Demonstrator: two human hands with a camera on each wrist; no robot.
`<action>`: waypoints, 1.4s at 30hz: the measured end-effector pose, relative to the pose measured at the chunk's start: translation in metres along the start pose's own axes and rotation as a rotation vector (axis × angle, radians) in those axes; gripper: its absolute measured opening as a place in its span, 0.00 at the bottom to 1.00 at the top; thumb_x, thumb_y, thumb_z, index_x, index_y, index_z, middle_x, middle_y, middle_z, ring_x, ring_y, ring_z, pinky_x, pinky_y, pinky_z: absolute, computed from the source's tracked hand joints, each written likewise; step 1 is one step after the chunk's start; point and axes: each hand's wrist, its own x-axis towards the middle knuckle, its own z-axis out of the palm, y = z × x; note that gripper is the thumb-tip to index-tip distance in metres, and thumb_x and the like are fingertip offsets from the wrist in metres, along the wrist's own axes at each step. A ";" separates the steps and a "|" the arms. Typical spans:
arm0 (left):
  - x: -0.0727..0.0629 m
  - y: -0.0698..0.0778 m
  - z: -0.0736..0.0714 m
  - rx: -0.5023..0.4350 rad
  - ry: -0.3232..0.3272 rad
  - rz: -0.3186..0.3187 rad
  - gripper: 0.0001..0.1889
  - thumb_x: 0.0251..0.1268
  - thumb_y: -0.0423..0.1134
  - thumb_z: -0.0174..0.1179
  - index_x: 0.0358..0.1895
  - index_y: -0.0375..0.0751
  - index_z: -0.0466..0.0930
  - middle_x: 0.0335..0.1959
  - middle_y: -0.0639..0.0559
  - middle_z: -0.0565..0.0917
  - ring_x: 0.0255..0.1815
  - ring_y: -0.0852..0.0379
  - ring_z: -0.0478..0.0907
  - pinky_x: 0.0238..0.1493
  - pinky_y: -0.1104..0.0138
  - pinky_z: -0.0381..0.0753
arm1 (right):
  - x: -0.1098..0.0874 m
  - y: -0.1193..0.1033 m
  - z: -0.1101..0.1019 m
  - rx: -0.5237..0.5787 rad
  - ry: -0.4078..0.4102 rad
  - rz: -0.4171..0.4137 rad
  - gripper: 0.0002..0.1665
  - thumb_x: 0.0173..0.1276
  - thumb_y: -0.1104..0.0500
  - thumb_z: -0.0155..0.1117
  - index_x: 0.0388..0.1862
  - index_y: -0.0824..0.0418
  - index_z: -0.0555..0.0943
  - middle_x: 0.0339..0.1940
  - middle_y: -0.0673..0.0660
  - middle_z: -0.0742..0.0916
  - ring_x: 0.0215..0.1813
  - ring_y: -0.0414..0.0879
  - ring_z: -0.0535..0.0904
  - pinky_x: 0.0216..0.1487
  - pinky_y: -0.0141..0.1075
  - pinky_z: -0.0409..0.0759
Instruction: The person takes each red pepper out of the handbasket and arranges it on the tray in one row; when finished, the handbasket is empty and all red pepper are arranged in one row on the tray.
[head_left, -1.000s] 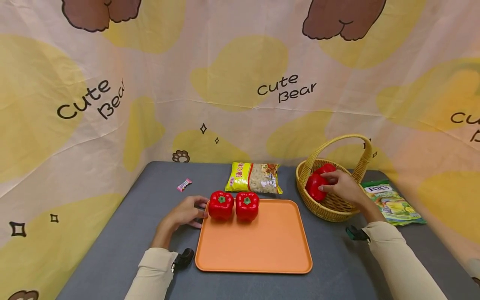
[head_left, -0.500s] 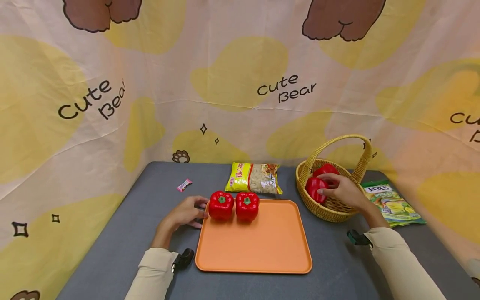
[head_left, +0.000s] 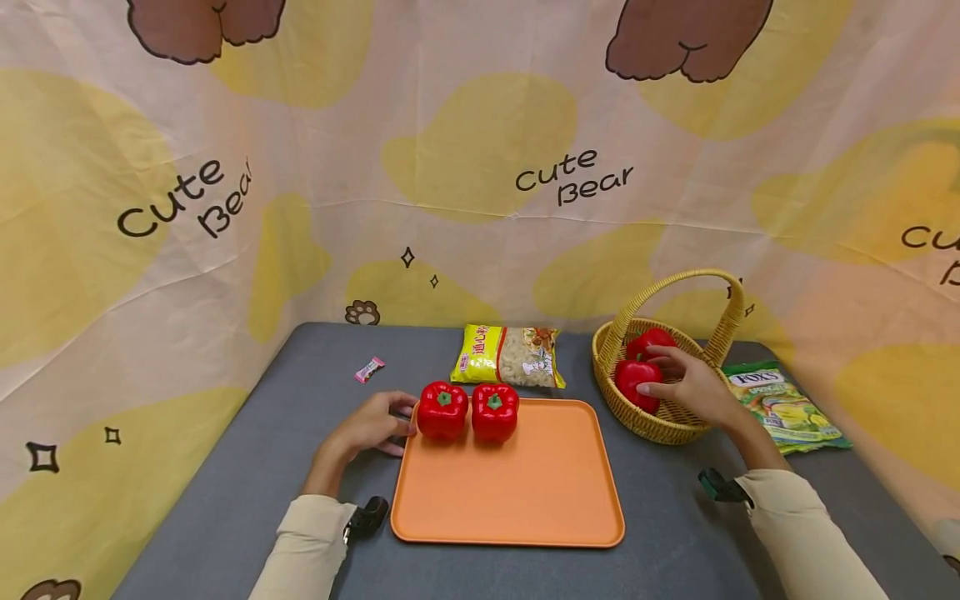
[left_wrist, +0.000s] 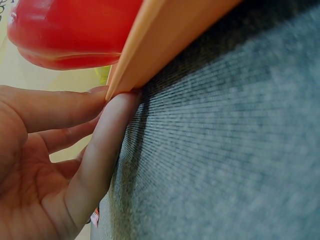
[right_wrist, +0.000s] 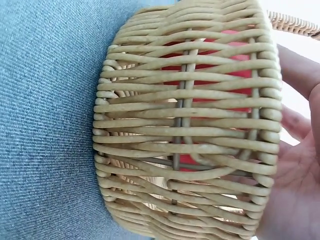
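My left hand (head_left: 377,423) pinches the left rim of an orange tray (head_left: 517,500) between thumb and finger, as the left wrist view shows up close. Two red bell peppers with green stems, a left one (head_left: 442,411) and a right one (head_left: 495,413), stand side by side at the tray's back left. Inside a woven basket (head_left: 652,427), my right hand (head_left: 693,387) holds a red bell pepper (head_left: 633,382) by its right side, thumb in front and fingers behind. Another red pepper (head_left: 654,340) lies behind it. The basket wall (right_wrist: 190,115) hides much of this grip in the right wrist view.
A yellow pasta bag (head_left: 508,357) lies behind the tray. To its left is a small pink wrapped candy (head_left: 369,369). A green FOX'S candy bag (head_left: 783,406) lies right of the basket, whose handle (head_left: 693,277) arches high. A printed cloth (head_left: 480,167) hangs behind the table.
The front pepper in the basket has turned, so its green stem now shows on top. My right hand has shifted slightly; my left hand stays at the tray's rim.
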 end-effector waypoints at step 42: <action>0.003 0.000 -0.001 0.021 0.004 -0.005 0.27 0.67 0.29 0.64 0.69 0.28 0.75 0.59 0.36 0.80 0.45 0.50 0.85 0.37 0.55 0.93 | -0.032 -0.068 0.018 0.165 0.034 -0.197 0.46 0.67 0.61 0.78 0.81 0.61 0.67 0.75 0.64 0.72 0.67 0.67 0.77 0.58 0.25 0.82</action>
